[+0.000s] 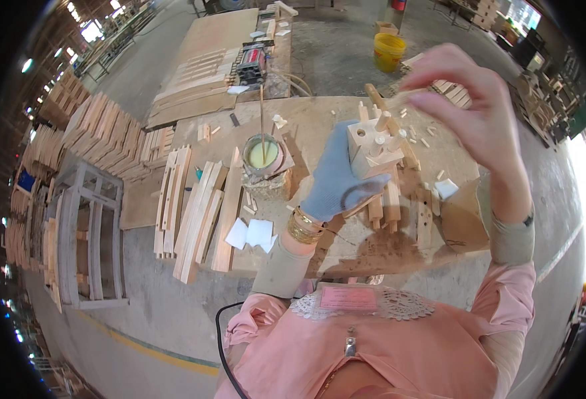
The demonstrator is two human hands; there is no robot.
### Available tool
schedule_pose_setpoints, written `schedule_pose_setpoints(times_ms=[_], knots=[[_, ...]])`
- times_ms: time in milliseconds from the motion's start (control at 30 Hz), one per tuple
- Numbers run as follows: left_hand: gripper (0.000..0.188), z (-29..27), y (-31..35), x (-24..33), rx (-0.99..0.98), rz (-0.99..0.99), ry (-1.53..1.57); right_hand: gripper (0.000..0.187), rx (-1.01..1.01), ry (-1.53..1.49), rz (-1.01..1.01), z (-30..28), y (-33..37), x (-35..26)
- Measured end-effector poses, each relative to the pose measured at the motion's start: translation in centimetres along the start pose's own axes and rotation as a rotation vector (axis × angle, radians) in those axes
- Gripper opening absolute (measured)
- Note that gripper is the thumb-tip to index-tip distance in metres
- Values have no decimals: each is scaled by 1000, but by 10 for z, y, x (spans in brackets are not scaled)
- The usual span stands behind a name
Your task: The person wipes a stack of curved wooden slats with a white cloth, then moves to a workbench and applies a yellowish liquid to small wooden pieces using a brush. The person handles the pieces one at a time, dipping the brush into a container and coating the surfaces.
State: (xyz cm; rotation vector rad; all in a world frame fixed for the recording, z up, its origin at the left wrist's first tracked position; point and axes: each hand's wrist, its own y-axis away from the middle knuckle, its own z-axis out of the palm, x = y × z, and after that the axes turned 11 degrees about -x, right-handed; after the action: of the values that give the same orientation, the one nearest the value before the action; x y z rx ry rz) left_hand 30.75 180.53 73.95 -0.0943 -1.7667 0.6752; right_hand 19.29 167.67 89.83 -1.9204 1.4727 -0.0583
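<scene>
My left hand (346,176), in a blue-grey glove, is wrapped around the side of a pale wooden block (365,151). Its upper end has a round hole, and wooden dowels (383,121) stick up from it. Whether the block is one piece or several pressed together I cannot tell. Above and right of it is my raised bare right hand (469,90), thumb and fingers pinched together. Something pale shows by its fingertips, too blurred to name. Left of the glove stands a jar (264,159) of pale yellow-green liquid with a thin stick upright in it.
Wooden strips (200,213) lie along the worktable's left side, beside white pads (260,234). Loose dowels (426,141) are scattered at the right, near a mallet-like handle (375,96). Beyond are a yellow bucket (389,52) and a machine (251,65). Stacked boards (107,136) rise at the left.
</scene>
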Motion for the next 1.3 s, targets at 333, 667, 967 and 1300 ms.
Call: schedule_pose_setpoints(times_ms=[333, 667, 967, 1300], knots=[[70, -4, 6, 2, -33, -72, 1, 10, -354, 146, 216, 37, -35, -11], [68, 0, 5, 2, -23, -53, -8, 13, -417, 153, 72, 32, -33, -2], [63, 6, 6, 6, 39, 7, 136, 14, -464, 176, 115, 28, -28, -6], [66, 2, 2, 7, 22, -6, -109, 35, 97, -265, 289, 12, 44, 44]])
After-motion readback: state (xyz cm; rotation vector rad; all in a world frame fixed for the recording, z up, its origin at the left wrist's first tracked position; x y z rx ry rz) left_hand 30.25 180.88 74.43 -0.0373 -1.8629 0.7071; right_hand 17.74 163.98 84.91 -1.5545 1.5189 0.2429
